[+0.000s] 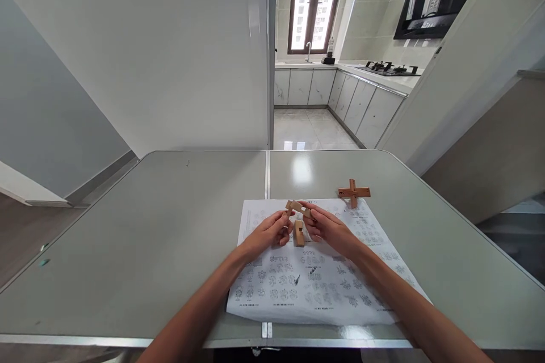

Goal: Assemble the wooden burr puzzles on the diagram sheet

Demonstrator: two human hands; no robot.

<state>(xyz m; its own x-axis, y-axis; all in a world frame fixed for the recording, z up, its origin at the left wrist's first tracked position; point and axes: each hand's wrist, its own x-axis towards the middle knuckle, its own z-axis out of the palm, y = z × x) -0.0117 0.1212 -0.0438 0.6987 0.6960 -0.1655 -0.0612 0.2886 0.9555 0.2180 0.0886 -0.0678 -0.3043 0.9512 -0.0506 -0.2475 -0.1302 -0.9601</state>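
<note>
Over a printed sheet (276,300), my left hand (273,229) pinches a small notched wooden block (288,207). My right hand (326,224) is closed on another notched wooden block (300,207), whose left end meets or nearly meets the first one; I cannot tell whether they interlock. Between the hands, a third wooden block (299,235) with a cut-out lies on the sheet. Beyond my right hand, a wooden cross (353,193) made of crossed pieces rests at the sheet's far right edge.
The sheet carries rows of small diagrams and lies on a grey folding table (183,249) with a metal seam (267,176) down its middle. A white wall panel (204,68) stands behind the table's left half. Kitchen cabinets (357,99) and a gas stove (389,69) are farther off.
</note>
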